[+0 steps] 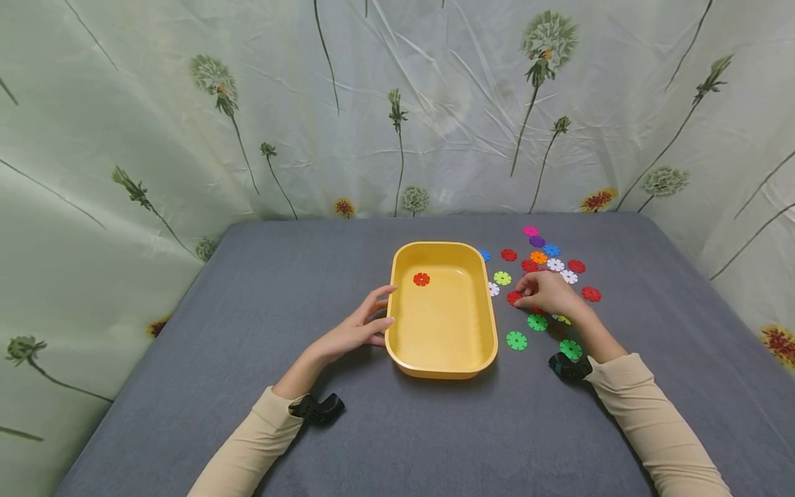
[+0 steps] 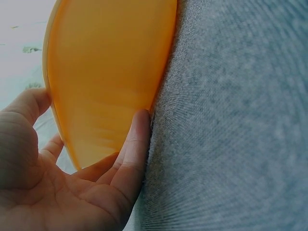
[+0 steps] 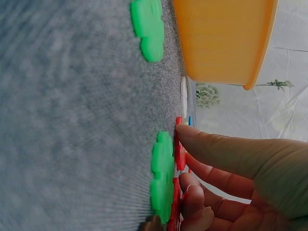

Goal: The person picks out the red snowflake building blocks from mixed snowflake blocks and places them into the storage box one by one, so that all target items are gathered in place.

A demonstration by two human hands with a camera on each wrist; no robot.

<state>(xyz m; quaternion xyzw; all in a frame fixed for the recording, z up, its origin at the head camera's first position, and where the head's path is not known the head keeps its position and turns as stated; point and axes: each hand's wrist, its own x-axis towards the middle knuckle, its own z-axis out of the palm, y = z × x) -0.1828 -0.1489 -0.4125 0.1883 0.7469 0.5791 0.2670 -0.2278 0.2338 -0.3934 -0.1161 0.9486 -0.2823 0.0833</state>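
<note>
A yellow plastic tray (image 1: pixel 442 373) stands on the grey cloth, holding one red notched disc (image 1: pixel 421 279). Against its left side rests my left hand (image 1: pixel 350 333), fingers fairly straight along the wall and thumb at the rim; the left wrist view shows them touching the wall (image 2: pixel 110 62). To the right of the tray, my right hand (image 1: pixel 549 293) pinches another red notched disc (image 1: pixel 514 299) between thumb and index finger, low over the cloth. In the right wrist view that red disc (image 3: pixel 180 156) appears edge-on beside a green disc (image 3: pixel 162 175). The palm hides some discs.
Several loose notched discs lie around the right hand: a lime one (image 1: pixel 502 278), a green one (image 1: pixel 517 340), an orange one (image 1: pixel 538 257), a red one (image 1: pixel 591 294) and a pink one (image 1: pixel 531 231). Behind the table hangs a floral curtain (image 1: pixel 459 138).
</note>
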